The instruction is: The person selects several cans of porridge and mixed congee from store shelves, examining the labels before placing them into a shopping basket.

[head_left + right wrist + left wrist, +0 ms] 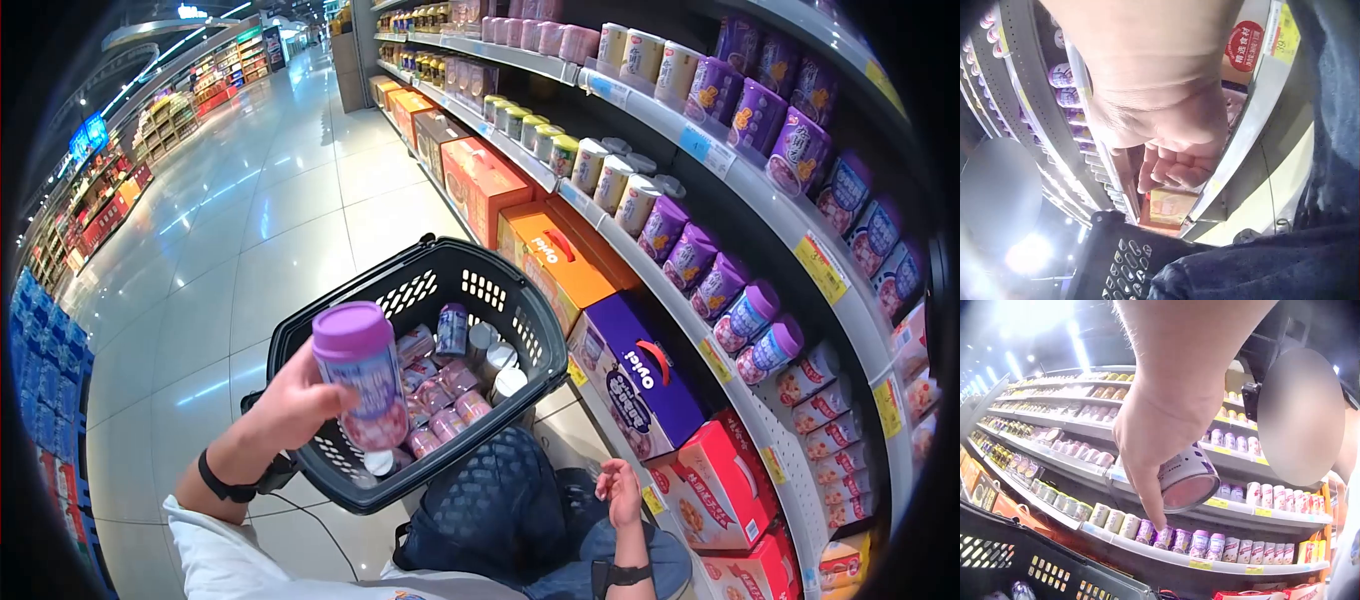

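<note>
My left hand [292, 398] grips a can with a purple cap [362, 378] over the near left part of a black shopping basket [318, 268]. In the left wrist view the can's round metal base [1192, 492] shows below the fingers. Inside the basket lie several pink-wrapped cans [440, 402], a blue can [452, 330] and cans with pale lids [508, 382]. Apart from the goods, my right hand [620, 492] hangs beside my knee with its fingers loosely curled. Nothing shows in its palm in the right wrist view.
Shelves [745, 165] of cans run along the right side. Under the lowest shelf stand gift boxes, among them a purple box [637, 375], an orange box [560, 255] and a red box [715, 485]. Tiled floor [270, 215] stretches ahead, with blue stacked packs [45, 365] at far left.
</note>
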Available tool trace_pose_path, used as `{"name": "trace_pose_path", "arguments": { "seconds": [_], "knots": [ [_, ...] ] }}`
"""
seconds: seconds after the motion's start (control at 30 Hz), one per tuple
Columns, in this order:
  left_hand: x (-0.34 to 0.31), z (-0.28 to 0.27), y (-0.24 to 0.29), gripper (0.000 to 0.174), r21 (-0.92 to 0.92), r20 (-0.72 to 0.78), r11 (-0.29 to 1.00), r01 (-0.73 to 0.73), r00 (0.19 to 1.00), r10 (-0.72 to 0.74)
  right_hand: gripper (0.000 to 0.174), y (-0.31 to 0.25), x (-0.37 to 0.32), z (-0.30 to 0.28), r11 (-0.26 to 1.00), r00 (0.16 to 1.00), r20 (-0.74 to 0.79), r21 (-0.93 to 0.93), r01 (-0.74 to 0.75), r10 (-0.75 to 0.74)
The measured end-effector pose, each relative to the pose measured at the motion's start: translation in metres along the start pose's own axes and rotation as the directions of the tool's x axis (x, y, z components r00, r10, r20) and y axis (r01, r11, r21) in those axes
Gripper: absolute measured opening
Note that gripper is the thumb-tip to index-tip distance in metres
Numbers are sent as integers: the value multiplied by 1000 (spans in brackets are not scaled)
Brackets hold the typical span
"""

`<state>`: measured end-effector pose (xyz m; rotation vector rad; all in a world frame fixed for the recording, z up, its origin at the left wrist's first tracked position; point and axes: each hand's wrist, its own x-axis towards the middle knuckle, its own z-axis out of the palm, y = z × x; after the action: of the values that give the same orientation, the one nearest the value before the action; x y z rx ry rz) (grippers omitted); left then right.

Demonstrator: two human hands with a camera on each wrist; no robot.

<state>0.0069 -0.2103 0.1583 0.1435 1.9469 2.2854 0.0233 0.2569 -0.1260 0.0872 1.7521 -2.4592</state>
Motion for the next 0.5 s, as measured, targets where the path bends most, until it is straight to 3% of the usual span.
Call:
{"name": "trace_pose_path", "arguments": {
  "seconds": [0.07,0.27,0.37,0.5],
  "knots": [
    [13,4,7,76,-55,-6,998,-11,1000,11,46,11,7,-12,999,1000,-24,40,-8,9],
    [53,16,3,69,52,11,999,-7,1000,7,44,34,9,-28,989,981,-127,28,-143,145],
    [72,22,-3,66,83,-27,987,135,991,-133,44,29,11,-24,988,986,-72,20,-152,153],
    [92,24,-13,69,93,-93,982,165,983,-156,44,28,11,-21,989,989,-24,-9,-147,147]
  ]
}}
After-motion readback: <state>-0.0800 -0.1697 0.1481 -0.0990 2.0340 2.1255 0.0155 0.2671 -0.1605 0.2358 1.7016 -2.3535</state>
